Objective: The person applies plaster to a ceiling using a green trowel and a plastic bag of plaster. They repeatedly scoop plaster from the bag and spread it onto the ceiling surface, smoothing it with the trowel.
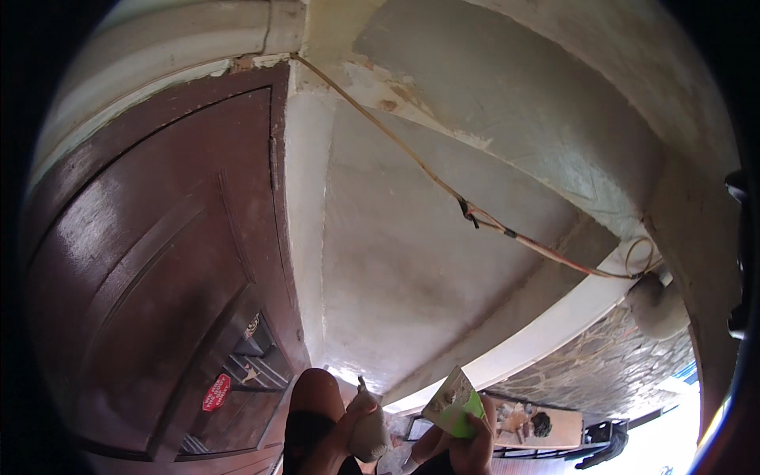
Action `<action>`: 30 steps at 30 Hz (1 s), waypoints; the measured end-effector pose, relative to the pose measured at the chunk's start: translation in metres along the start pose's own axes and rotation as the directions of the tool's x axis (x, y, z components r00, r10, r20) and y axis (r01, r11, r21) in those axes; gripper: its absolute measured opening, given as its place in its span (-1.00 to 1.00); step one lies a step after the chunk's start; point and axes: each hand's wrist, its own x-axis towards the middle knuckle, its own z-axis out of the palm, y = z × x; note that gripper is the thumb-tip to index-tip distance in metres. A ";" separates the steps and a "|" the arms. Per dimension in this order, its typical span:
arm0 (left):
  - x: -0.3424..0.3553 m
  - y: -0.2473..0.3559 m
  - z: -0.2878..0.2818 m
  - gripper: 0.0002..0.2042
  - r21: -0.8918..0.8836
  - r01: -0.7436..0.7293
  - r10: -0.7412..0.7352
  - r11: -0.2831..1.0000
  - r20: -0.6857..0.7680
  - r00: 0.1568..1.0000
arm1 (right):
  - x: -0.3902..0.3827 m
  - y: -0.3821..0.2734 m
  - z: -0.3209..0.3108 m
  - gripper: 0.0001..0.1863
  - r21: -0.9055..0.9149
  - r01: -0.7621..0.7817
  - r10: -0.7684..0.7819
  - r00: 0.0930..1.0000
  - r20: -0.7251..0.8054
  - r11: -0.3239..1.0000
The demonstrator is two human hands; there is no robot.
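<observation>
My left hand [356, 419] comes up from the lower edge, gripping a rounded grey object [372, 439] with a narrow upper end, perhaps a bag; I cannot make out exactly what it is. Just to its right my right hand [475, 435] holds a green flat scraper [456, 419], its pale upper part smeared with grey paste. Beyond both hands stands a grey plastered wall [427, 285] with rough patches along its edges. My bent legs show at the bottom, around my hands.
A brown panelled door [142, 261] with a small red sign fills the left. A loose cable [412, 166] with taped joints runs diagonally across the wall. At lower right are a wooden table [558, 419] with assorted items, a stone-clad wall [594, 356] and a bright opening.
</observation>
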 end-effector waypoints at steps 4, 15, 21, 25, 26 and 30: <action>0.018 -0.032 -0.019 -0.71 0.029 -0.076 0.080 0.997 -0.209 0.975 | 0.023 0.003 0.020 -0.51 -0.003 -0.141 0.140 0.983 -0.116 0.990; 0.024 -0.034 -0.025 -0.72 -0.008 -0.078 0.075 0.997 -0.222 0.972 | 0.054 -0.065 0.191 -0.64 0.327 0.068 -0.156 0.955 0.253 0.943; 0.023 -0.034 -0.024 -0.72 -0.011 -0.087 0.083 0.996 -0.217 0.973 | 0.054 -0.099 0.264 -0.65 0.270 0.094 -0.190 0.915 0.356 0.958; 0.026 -0.033 -0.026 -0.72 -0.004 -0.108 0.104 0.994 -0.226 0.969 | 0.055 -0.114 0.283 -0.64 0.245 0.146 -0.231 0.901 0.367 0.958; 0.027 -0.032 -0.026 -0.72 0.002 -0.114 0.111 0.994 -0.232 0.966 | 0.055 -0.117 0.284 -0.64 0.236 0.153 -0.234 0.900 0.368 0.960; 0.029 -0.031 -0.026 -0.72 0.011 -0.150 0.148 0.989 -0.241 0.959 | 0.058 -0.135 0.290 -0.63 0.201 0.197 -0.261 0.893 0.368 0.960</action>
